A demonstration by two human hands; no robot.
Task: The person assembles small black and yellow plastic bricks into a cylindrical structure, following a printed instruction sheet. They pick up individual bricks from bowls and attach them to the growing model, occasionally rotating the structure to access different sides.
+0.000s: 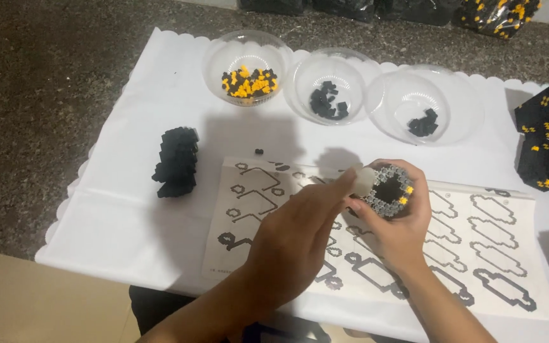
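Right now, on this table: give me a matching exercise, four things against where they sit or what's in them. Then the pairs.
Things:
1. left bowl
2. middle bowl
3. black block stack
4. ring of blocks

Places or contents:
A. held in the right hand, over the instruction sheet
B. holds yellow and black pieces
C. stands alone on the white cloth, left of the sheet
D. holds only black pieces

Pairs: 1-B, 2-D, 3-C, 4-A

The left hand reaches toward the ring with a pale piece at its fingers.
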